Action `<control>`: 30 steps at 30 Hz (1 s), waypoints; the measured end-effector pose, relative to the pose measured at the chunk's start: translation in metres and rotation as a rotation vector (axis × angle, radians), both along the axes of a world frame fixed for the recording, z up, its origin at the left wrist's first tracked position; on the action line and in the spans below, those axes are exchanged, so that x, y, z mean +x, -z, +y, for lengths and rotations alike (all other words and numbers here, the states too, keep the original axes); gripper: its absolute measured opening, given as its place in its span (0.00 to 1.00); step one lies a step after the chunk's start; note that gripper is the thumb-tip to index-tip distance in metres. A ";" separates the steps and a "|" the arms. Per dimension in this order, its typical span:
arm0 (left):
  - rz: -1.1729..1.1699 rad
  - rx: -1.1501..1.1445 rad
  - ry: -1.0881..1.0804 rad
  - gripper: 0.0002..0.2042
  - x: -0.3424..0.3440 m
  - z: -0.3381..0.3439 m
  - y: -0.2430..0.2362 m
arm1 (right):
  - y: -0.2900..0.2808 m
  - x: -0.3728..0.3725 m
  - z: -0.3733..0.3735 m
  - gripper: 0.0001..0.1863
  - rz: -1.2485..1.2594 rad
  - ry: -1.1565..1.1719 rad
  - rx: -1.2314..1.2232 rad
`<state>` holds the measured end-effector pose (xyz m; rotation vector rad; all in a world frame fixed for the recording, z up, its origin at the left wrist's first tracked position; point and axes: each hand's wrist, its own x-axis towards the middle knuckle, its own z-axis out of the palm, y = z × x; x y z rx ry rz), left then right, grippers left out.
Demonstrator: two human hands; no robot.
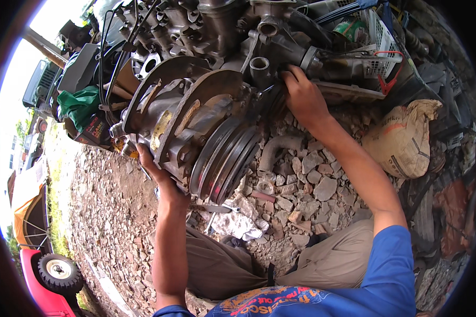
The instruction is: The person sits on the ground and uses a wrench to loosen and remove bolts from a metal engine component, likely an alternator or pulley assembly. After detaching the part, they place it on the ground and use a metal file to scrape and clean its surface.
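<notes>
Engine assembly gripped on rubble

The left hand (pixel 156 171) is wrapped under the compressor (pixel 195 132) by its grooved pulley (pixel 228 158), fingertips hidden. The right hand (pixel 301 98) is closed on the engine block (pixel 222 31). A sack (pixel 404 140) and plastic basket (pixel 378 37) lie nearby.

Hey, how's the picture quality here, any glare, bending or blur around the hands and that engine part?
Head view: daylight, sky blown out white at the upper left; black round rim and edges bending outward from fisheye; left hand under the pulley assembly and right hand on the engine block are sharp; soft shade, no harsh glare.
</notes>
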<state>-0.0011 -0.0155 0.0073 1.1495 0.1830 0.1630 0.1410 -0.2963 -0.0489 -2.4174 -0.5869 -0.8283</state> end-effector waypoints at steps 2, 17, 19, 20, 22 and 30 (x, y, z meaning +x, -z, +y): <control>-0.009 0.045 -0.048 0.41 0.000 0.000 0.001 | 0.001 -0.001 -0.003 0.22 0.009 -0.018 -0.005; 0.010 -0.018 -0.073 0.40 0.000 0.002 0.004 | 0.006 0.007 -0.004 0.22 -0.140 -0.184 -0.076; 0.005 -0.010 -0.049 0.40 -0.001 0.001 0.004 | 0.006 0.005 -0.006 0.21 -0.102 -0.197 -0.072; 0.000 -0.004 -0.037 0.40 -0.001 0.000 0.003 | 0.005 0.004 -0.008 0.21 -0.086 -0.203 -0.069; -0.008 0.018 -0.021 0.40 -0.001 0.001 0.001 | 0.006 0.007 -0.004 0.21 -0.111 -0.176 -0.062; 0.023 0.019 0.021 0.42 -0.003 0.005 0.001 | 0.010 0.008 -0.004 0.18 -0.120 -0.239 -0.017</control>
